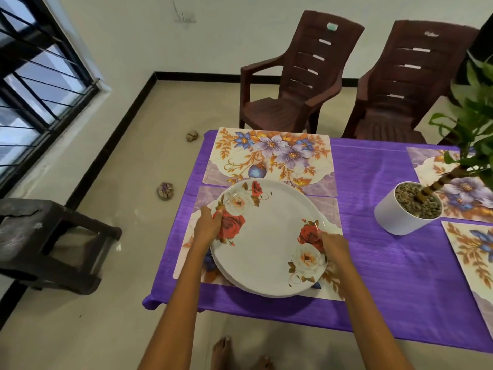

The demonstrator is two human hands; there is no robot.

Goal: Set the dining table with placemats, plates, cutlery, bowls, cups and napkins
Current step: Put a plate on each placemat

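Over table, hands gripping plate

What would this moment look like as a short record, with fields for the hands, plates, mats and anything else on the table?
left hand: grips the left rim of the plates
right hand: grips the right rim
plates: a stack, white with roses, over the near mat
near mat: mostly hidden under the plates
far mat: bare, floral
table cover: purple cloth
plant pot: white, pebbles inside, standing to the right
chairs: two brown ones behind the table

Bare purple tablecloth between plates and plant pot.
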